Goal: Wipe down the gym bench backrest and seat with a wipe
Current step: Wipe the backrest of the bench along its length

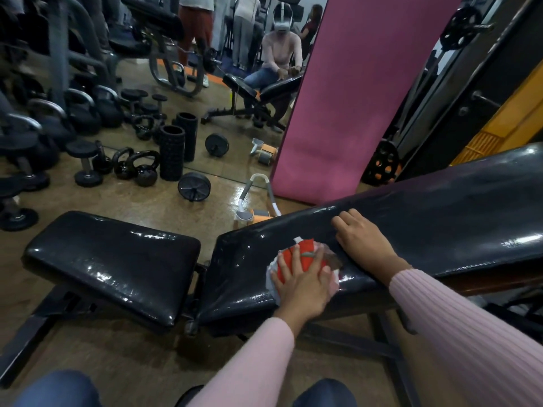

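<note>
Gym floor behind; on the backrest [411,230], left hand [302,284] presses the wipe [305,257], fingers spread; right hand [363,239], loosely open, braces beside it; best overlap strokes toward the seat [111,259].

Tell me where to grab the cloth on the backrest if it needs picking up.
The cloth lies flat on the lower end of the backrest, pinned under the left hand. Best bet is the bunched pale edge that sticks out past the fingertips on the far side, near the right hand. Come from above and pinch that raised fold; the flat middle offers nothing to catch.
</note>
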Demonstrator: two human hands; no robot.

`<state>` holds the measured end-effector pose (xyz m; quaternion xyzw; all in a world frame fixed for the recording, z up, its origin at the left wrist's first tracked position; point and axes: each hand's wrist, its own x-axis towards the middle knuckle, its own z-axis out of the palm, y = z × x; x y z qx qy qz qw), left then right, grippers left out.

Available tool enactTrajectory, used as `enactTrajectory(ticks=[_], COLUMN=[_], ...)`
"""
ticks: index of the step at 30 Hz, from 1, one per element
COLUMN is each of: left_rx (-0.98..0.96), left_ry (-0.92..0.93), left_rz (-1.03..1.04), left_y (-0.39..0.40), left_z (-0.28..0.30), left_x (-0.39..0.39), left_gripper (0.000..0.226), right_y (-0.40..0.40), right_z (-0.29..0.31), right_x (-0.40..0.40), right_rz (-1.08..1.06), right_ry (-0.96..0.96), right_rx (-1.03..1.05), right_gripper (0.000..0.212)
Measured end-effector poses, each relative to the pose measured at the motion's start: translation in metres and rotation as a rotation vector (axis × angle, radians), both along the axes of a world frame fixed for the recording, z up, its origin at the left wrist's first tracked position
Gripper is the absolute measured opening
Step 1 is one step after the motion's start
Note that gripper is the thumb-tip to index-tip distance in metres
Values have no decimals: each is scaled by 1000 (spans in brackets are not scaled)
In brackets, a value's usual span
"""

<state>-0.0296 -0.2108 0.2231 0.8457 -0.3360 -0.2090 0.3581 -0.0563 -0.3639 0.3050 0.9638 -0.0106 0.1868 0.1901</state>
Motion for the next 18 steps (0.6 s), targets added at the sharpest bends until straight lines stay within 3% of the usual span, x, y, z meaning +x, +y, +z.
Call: enactTrajectory(ticks=[6, 10, 13, 18], left_rx=[86, 59, 22, 84], left_ry=[90, 18, -30, 170], left_rz=[204, 84, 57, 271], left_y=[31, 25, 16, 40], left_z=[-31, -14, -15, -47], left_x=[9, -23, -4, 40], left_gripper=[50, 52, 51, 50], right_y=[2, 0, -2, -5], right_z=[-1, -2, -2, -6], right_x=[0, 1, 2, 2], right_rz=[-10, -22, -27, -69], right_ry=[-4, 1, 11, 16], right_rx=[0, 22, 39, 69], right_gripper=[24, 24, 24, 18])
